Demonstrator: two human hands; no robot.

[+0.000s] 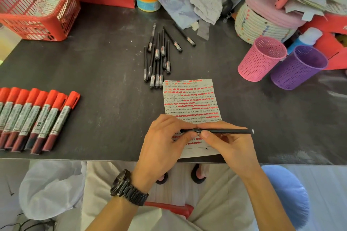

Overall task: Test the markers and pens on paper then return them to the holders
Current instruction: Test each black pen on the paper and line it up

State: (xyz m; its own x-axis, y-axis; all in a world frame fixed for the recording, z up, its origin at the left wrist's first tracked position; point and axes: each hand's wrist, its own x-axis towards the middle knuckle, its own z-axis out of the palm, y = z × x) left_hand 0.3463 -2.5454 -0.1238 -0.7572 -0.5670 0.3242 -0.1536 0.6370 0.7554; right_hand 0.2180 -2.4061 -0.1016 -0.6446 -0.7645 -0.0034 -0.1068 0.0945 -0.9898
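Head cam | L hand [165, 137] + R hand [229, 144] at near edge of table [103, 71], fingers [206, 134] of both pinching one black pen [229, 131], held level over lower paper [191, 99] | red markers [37, 118] in row, L | black pens [157, 58] in loose pile just beyond paper | pink holder [262, 59] + purple holder [298, 67] side by side, far R

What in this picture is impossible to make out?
Head view:
- Pen cap end: hidden under fingers of the left hand; the right hand grips the barrel.
- Paper lower lines: covered by both hands.
- Red markers: row cut off by left edge; label print too small.
- Pink holder and purple holder bottoms: hidden by their own walls.
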